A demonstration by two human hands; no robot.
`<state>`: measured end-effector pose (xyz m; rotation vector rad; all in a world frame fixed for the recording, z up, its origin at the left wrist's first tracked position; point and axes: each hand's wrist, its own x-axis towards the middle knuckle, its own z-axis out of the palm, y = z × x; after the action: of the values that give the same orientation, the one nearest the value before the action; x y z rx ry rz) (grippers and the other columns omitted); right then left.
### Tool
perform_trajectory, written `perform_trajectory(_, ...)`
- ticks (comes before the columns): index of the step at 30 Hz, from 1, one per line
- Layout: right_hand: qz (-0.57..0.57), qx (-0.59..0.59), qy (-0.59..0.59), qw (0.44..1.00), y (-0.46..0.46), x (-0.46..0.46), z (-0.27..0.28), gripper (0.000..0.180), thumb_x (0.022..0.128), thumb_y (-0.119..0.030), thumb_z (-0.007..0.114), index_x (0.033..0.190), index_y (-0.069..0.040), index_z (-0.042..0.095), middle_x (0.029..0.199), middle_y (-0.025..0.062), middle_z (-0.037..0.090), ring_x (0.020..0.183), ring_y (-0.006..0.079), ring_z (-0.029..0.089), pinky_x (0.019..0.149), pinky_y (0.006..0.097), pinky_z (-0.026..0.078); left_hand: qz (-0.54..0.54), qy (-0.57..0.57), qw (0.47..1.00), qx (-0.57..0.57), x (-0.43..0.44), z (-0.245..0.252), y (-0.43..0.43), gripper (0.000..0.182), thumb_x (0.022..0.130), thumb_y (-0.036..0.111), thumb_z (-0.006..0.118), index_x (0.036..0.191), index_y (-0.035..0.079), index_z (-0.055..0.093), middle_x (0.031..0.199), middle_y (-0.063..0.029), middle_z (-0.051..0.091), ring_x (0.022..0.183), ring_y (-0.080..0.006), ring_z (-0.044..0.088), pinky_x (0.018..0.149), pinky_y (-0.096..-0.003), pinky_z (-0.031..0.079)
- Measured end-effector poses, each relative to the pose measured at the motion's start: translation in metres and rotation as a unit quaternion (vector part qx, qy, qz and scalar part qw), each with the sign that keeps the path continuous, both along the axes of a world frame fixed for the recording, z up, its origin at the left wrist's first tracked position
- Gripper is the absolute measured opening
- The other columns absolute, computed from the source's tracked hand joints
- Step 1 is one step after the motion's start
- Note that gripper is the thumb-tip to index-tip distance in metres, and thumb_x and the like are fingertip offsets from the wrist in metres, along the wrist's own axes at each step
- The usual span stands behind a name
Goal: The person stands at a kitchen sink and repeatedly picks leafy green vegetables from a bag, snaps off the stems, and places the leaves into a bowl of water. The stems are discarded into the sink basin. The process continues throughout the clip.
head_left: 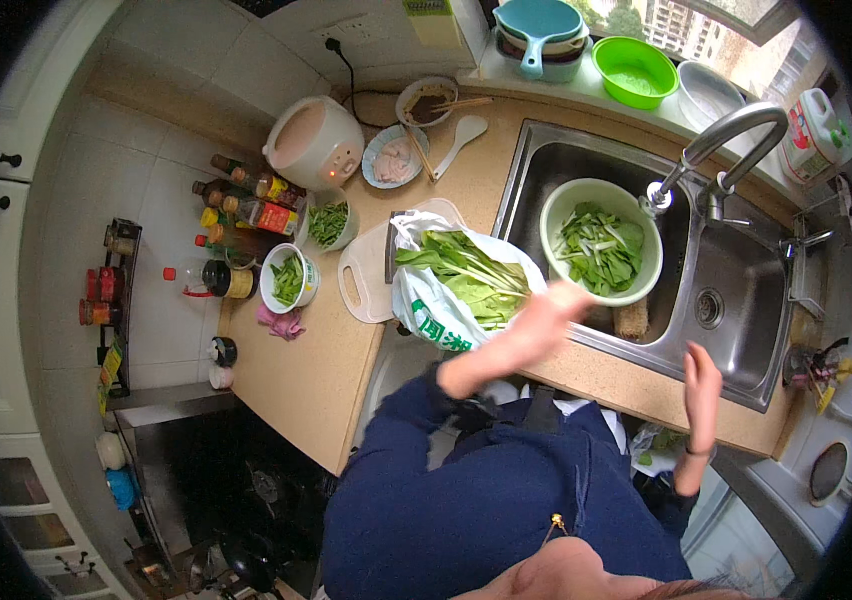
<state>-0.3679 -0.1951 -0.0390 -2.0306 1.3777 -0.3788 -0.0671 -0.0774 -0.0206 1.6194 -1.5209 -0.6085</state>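
Note:
Blurred by motion, my left hand is over the counter edge between a white plastic bag and a pale green bowl. Whether its fingers hold anything is not clear. Long-stemmed leafy greens stick out of the bag, which lies partly on a pale cutting board. The bowl sits in the left basin of the steel sink, with cut leafy greens inside. My right hand hovers at the sink's front edge, fingers extended, with nothing visible in it.
The curved faucet reaches over the sink. A brown scrubber lies under the bowl's near side. Left stand a rice cooker, sauce bottles, a tub of cut greens and a plate of pale meat. A stove is at lower left.

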Motion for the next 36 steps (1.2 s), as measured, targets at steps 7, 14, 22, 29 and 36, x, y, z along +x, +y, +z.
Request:
perform_trajectory(7,0.357,-0.011,-0.185,0.916,0.035,0.183,0.027,0.024,0.078,-0.002,0.058,0.102,-0.005,0.064,0.091,0.0142,0.065,0.084,0.0307,0.063,0.074,0.0363,0.051,0.031,-0.25,0.957,0.143,0.086,-0.023,0.037,0.02,0.074,0.005,0.058,0.092,0.008,0.067,0.093,-0.01,0.063,0.089,-0.0309,0.06,0.075,-0.0407,0.049)
perform_trajectory(14,0.448,-0.102,0.046,0.887,0.05,0.221,0.008,0.011,0.08,-0.016,0.055,0.083,-0.011,0.064,0.067,0.0121,0.064,0.065,0.0293,0.065,0.057,0.0412,0.051,-0.003,-0.299,0.939,0.173,0.07,-0.049,0.042,0.01,0.072,0.008,0.056,0.08,0.003,0.061,0.085,-0.0144,0.059,0.088,-0.0331,0.059,0.073,-0.0424,0.049)
perform_trajectory(22,0.395,-0.175,0.041,0.901,0.045,0.27,-0.047,0.009,0.078,-0.014,0.057,0.077,-0.01,0.064,0.072,0.0139,0.063,0.062,0.0285,0.064,0.052,0.04,0.05,0.075,-0.424,0.89,0.149,0.082,-0.038,0.054,0.011,0.07,0.005,0.055,0.08,0.001,0.059,0.087,-0.0115,0.056,0.083,-0.0274,0.058,0.068,-0.0381,0.05)
perform_trajectory(29,0.336,-0.197,0.009,0.921,0.039,0.29,-0.07,0.013,0.075,-0.02,0.065,0.075,-0.007,0.061,0.074,0.0118,0.059,0.064,0.0287,0.063,0.053,0.0412,0.049,0.104,-0.437,0.875,0.183,0.092,-0.035,0.077,0.018,0.069,0.004,0.056,0.086,0.0,0.058,0.094,-0.0143,0.059,0.088,-0.0297,0.057,0.069,-0.0389,0.05)
perform_trajectory(36,0.321,-0.184,0.047,0.928,0.038,0.299,-0.075,0.014,0.075,-0.022,0.064,0.073,-0.008,0.062,0.075,0.0109,0.06,0.066,0.0291,0.063,0.056,0.0413,0.049,0.108,-0.391,0.888,0.216,0.089,-0.03,0.08,0.027,0.065,0.0,0.057,0.092,-0.003,0.059,0.105,-0.0175,0.059,0.09,-0.0322,0.056,0.073,-0.0399,0.049)
